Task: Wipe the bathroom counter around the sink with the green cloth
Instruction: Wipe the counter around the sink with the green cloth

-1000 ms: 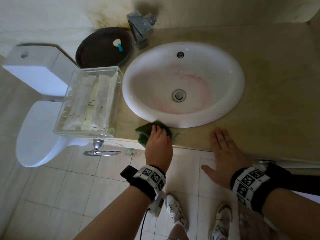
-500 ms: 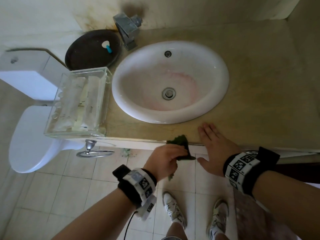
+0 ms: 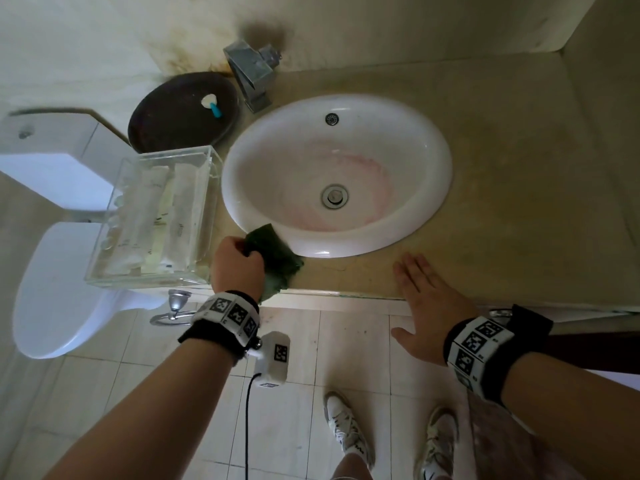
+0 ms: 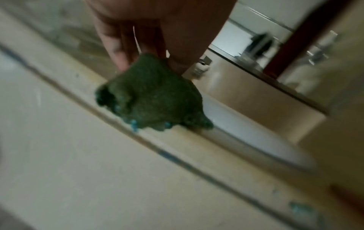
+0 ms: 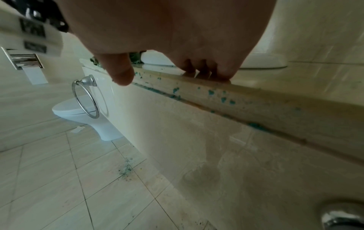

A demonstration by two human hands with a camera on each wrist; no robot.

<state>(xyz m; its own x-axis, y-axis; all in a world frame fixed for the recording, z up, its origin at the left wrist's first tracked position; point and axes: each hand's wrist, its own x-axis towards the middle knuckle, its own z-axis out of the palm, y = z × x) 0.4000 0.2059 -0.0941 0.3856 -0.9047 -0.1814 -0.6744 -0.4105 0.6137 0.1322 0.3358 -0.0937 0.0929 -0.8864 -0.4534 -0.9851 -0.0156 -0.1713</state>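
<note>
Counter (image 3: 502, 202): L fingers (image 4: 116, 51) round green cloth (image 3: 277, 261); R fingers (image 3: 415, 271) flat

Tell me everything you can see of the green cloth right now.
The green cloth is dark green, coarse and fuzzy, and bunched into a crumpled wad. The left hand grips it. It lies on the counter front strip against the sink rim, one end hanging past the edge. Small blue bits cling to its lower edge.

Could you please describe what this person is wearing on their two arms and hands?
Both forearms are bare, with no sleeves or gloves. Each wrist carries a black strap with a white band printed with square black-and-white markers: the left wristband and the right wristband. Under the left wrist hangs a small white camera box bearing another marker, with a black cable trailing down from it.
</note>
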